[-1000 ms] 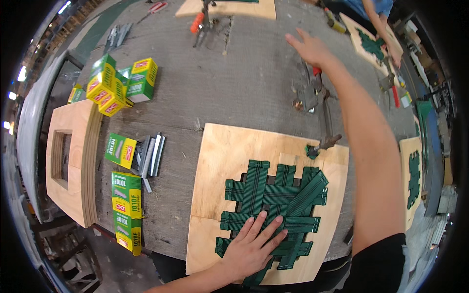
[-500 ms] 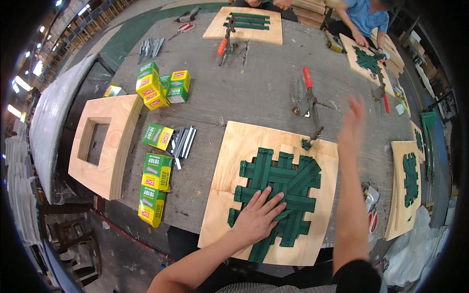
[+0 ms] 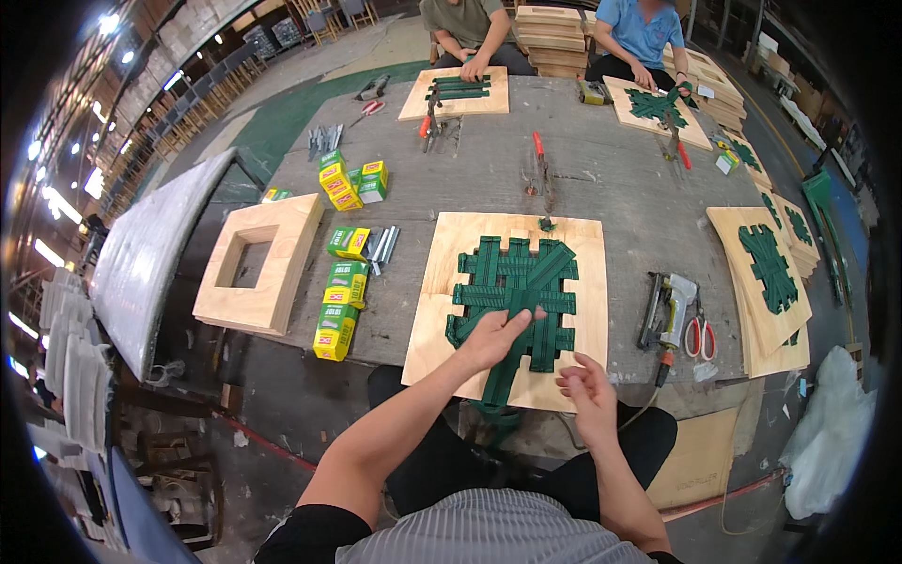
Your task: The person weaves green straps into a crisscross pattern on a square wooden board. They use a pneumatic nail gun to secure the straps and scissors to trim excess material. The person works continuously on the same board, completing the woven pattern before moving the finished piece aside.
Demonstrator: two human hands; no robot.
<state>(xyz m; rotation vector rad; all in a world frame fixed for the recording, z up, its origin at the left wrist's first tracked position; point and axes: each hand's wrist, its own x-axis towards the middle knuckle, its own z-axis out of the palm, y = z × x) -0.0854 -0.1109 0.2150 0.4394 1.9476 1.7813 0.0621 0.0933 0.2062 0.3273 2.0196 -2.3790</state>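
A wooden panel [image 3: 432, 343] lies before me on the bench, with green webbing straps [image 3: 484, 298] woven across its middle. A loose strap tail [image 3: 501, 383] hangs over its near edge. My left hand [image 3: 493, 340] is over the weave with thumb and fingers closed on a green strap; the fingertips are partly hidden. At the panel's near right edge, my right hand [image 3: 590, 395] has its fingers loosely curled and apart, with nothing visible in them. A clamp with a red handle [image 3: 538, 146] meets the panel's far edge.
To the right lie a staple gun [image 3: 669, 310] and red-handled scissors [image 3: 699, 338], beside stacked webbed panels [image 3: 728, 226]. On the left are staple boxes [image 3: 335, 331], loose staple strips [image 3: 383, 246] and square wooden frames [image 3: 211, 282]. Two people [image 3: 644, 42] work at the far side.
My right hand has come down from beside the clamp to the panel's near right edge. My left hand has gone from lying flat on the weave to gripping a strap. The view has shifted.
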